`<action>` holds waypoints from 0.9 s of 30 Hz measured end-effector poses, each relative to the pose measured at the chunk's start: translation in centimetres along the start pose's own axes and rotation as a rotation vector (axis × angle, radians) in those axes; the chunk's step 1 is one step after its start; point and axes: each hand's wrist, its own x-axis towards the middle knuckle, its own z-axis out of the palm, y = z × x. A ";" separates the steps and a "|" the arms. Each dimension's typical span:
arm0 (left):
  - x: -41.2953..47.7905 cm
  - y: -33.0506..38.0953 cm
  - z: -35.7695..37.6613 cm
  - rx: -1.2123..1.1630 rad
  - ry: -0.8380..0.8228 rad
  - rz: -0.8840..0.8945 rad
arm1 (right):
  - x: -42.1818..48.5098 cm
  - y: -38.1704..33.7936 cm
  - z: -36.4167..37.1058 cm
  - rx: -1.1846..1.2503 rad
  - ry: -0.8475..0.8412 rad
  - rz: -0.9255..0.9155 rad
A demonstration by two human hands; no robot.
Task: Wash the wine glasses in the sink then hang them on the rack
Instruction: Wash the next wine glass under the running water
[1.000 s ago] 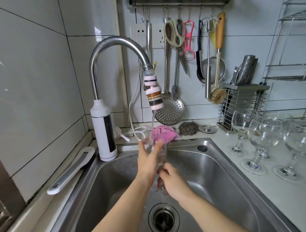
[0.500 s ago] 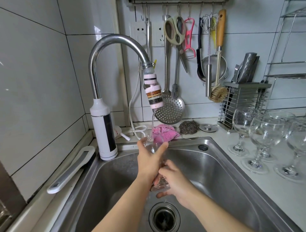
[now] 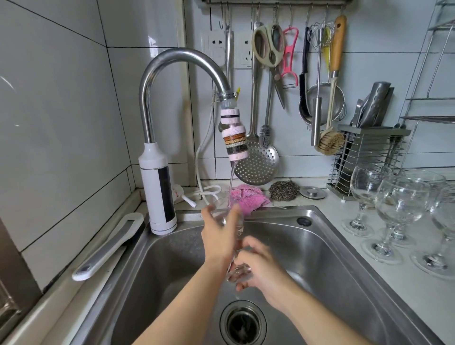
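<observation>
Left hand (image 3: pixel 219 236) is gripping the bowl of a clear stemmed wine glass (image 3: pixel 225 218), thumb and fingers curling round it. Right hand (image 3: pixel 262 267) is holding the glass's round foot, fingers curled under it. Glass is sitting rim up over the stainless steel sink basin (image 3: pixel 320 251), catching a thin water stream (image 3: pixel 231 179) running from the curved chrome faucet (image 3: pixel 177 55). Several more clear wine glasses (image 3: pixel 400 206) are standing upright on the white counter (image 3: pixel 418 295), right of the sink.

Glossy white tiled walls (image 3: pixel 61 110) above a pale countertop (image 3: pixel 327 209).
White wall sockets (image 3: pixel 245 51) sit under a steel hook rail (image 3: pixel 270 2).
</observation>
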 end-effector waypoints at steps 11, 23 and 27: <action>-0.1 0.1 -0.3 0.043 0.028 0.053 | 0.2 0.3 -0.1 -0.071 -0.007 0.047; 0.5 0.3 -0.1 -0.403 -0.093 -0.231 | -0.9 -1.1 -0.3 0.228 -0.065 0.095; 0.2 0.4 -0.4 -0.043 0.064 -0.072 | -0.9 -0.6 -0.4 -0.116 0.004 0.026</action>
